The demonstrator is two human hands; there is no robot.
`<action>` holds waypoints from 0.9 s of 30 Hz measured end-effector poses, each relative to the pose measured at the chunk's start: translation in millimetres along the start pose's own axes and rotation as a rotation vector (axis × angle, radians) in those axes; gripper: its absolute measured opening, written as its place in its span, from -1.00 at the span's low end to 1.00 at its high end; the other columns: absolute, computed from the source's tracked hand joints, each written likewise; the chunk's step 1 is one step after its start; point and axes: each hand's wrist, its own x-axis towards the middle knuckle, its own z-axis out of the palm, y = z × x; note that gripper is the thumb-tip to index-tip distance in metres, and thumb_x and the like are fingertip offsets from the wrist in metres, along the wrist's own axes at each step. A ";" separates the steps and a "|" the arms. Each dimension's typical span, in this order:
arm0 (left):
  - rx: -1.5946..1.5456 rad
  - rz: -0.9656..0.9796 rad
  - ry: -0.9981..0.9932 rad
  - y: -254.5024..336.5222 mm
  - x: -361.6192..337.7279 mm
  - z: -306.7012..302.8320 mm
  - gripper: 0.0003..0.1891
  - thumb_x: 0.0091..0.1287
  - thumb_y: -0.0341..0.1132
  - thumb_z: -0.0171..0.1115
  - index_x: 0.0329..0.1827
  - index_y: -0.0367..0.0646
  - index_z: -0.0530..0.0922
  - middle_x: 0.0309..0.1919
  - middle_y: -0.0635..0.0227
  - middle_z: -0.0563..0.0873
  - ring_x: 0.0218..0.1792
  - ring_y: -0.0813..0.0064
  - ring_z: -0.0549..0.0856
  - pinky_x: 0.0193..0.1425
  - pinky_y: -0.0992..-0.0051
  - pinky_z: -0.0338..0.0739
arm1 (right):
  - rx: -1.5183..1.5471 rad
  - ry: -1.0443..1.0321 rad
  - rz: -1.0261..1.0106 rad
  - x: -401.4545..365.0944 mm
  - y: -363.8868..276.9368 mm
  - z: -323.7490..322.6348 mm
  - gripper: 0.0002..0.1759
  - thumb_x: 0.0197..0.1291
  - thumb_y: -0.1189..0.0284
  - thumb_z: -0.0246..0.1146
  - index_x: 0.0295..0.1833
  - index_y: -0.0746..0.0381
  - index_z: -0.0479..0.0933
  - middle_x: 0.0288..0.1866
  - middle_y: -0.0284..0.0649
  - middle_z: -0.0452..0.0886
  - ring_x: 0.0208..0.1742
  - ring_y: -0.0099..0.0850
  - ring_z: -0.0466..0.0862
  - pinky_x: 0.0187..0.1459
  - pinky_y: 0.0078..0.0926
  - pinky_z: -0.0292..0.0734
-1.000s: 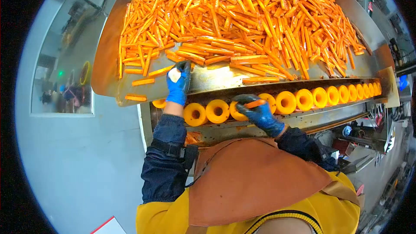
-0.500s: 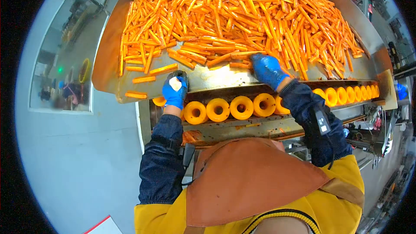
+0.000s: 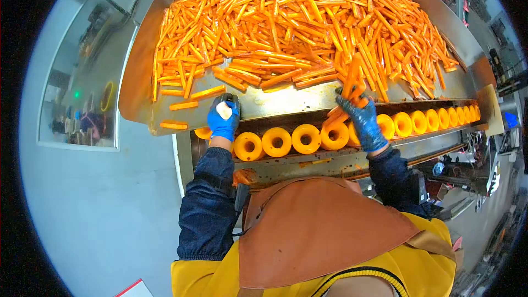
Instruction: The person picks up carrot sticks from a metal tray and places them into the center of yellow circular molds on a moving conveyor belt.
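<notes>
My right hand (image 3: 362,121), in a blue glove with dark, wet-looking fingers, grips a few glossy orange sticks (image 3: 353,77) above the tray's near edge. They point up and away, and an orange piece also shows below the fingers. My left hand (image 3: 224,116), gloved in blue with a whitish patch on its back, rests curled at the near lip of the metal tray (image 3: 275,104). Whether anything is inside its fingers is hidden. A big heap of orange sticks (image 3: 286,22) fills the far part of the tray. Some loose orange sticks (image 3: 183,105) lie beside my left hand.
Below the tray's lip runs a row of yellow-orange round cups with dark central holes (image 3: 306,139). A metal ledge (image 3: 286,166) with scraps lies nearer my apron (image 3: 324,225). A pale wall with a window (image 3: 82,77) stands left; shelving and equipment (image 3: 467,170) are right.
My right hand has turned over and moved back toward me and slightly right, lifting orange sticks from the heap's near edge. My left hand has barely moved.
</notes>
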 end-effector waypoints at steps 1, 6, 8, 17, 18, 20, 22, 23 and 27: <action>-0.005 0.008 0.005 0.4 0.1 -0.3 -0.77 0.27 -0.13 0.20 -0.26 -0.09 0.67 -0.28 0.07 0.71 -0.21 -0.01 0.67 -0.09 0.16 0.57 | 0.022 0.009 0.012 -12.1 3.9 5.2 -0.72 0.21 0.46 0.37 0.04 0.25 0.60 -0.14 -0.39 0.66 -0.16 -0.57 0.63 -0.10 -0.53 0.57; 0.022 0.004 0.011 10.6 -1.6 -8.8 -0.76 0.27 -0.13 0.19 -0.27 -0.10 0.67 -0.28 0.07 0.71 -0.21 -0.01 0.67 -0.08 0.16 0.57 | 0.061 -0.003 0.179 -29.3 53.6 7.8 -0.75 0.21 0.43 0.37 0.00 0.23 0.61 -0.19 -0.38 0.67 -0.17 -0.61 0.62 -0.10 -0.56 0.54; 0.012 0.026 0.020 6.5 -2.7 -5.5 -0.76 0.28 -0.13 0.19 -0.27 -0.10 0.67 -0.28 0.07 0.71 -0.21 -0.01 0.67 -0.09 0.17 0.57 | 0.011 -0.068 0.120 -27.8 95.2 -1.9 -0.76 0.21 0.42 0.37 -0.02 0.23 0.61 -0.22 -0.39 0.67 -0.20 -0.60 0.62 -0.13 -0.55 0.55; 0.048 0.065 0.031 6.4 -2.5 -5.6 -0.75 0.31 -0.13 0.16 -0.26 -0.11 0.66 -0.30 0.12 0.72 -0.23 0.02 0.68 -0.11 0.21 0.56 | -0.051 0.097 0.175 -43.0 70.2 -50.2 -0.66 0.27 0.39 0.30 0.11 0.27 0.53 -0.10 -0.35 0.65 -0.06 -0.55 0.61 0.01 -0.51 0.51; 0.058 0.054 0.025 9.2 -2.5 -7.3 -0.75 0.31 -0.13 0.16 -0.26 -0.11 0.66 -0.30 0.12 0.72 -0.23 0.02 0.68 -0.11 0.21 0.56 | -0.041 0.100 0.227 -44.3 59.4 -57.1 -0.66 0.27 0.39 0.29 0.12 0.28 0.53 -0.09 -0.33 0.66 -0.05 -0.54 0.61 0.02 -0.51 0.51; 0.064 0.043 0.022 10.7 -2.3 -7.7 -0.75 0.30 -0.12 0.17 -0.27 -0.10 0.67 -0.28 0.11 0.72 -0.23 0.02 0.68 -0.11 0.20 0.56 | -0.045 0.050 0.233 -43.9 30.5 -57.8 -0.64 0.28 0.37 0.28 0.12 0.31 0.56 -0.08 -0.27 0.68 -0.04 -0.51 0.63 0.05 -0.49 0.51; 0.056 0.042 0.029 8.1 -1.5 -5.1 -0.74 0.28 -0.10 0.17 -0.29 -0.09 0.68 -0.26 0.09 0.71 -0.23 0.02 0.68 -0.10 0.17 0.57 | -0.253 -0.232 0.237 -44.7 26.9 -82.8 -0.63 0.27 0.31 0.29 0.09 0.30 0.59 -0.09 -0.26 0.70 -0.06 -0.51 0.64 0.05 -0.49 0.52; 0.058 0.048 0.035 5.0 -0.9 -2.8 -0.74 0.28 -0.10 0.17 -0.30 -0.09 0.68 -0.27 0.09 0.71 -0.23 0.02 0.68 -0.10 0.17 0.57 | -0.357 -0.373 0.239 -45.1 26.8 -92.1 -0.63 0.26 0.28 0.29 0.08 0.30 0.61 -0.09 -0.25 0.71 -0.07 -0.51 0.64 0.05 -0.49 0.52; 0.069 0.051 0.031 -0.2 -0.9 0.5 -0.74 0.29 -0.10 0.16 -0.30 -0.08 0.68 -0.28 0.11 0.72 -0.22 0.03 0.68 -0.09 0.18 0.57 | -0.908 -0.759 -0.203 -53.3 16.5 -105.6 -0.65 0.33 0.25 0.19 0.05 0.27 0.63 -0.12 -0.25 0.71 -0.05 -0.50 0.64 0.06 -0.47 0.51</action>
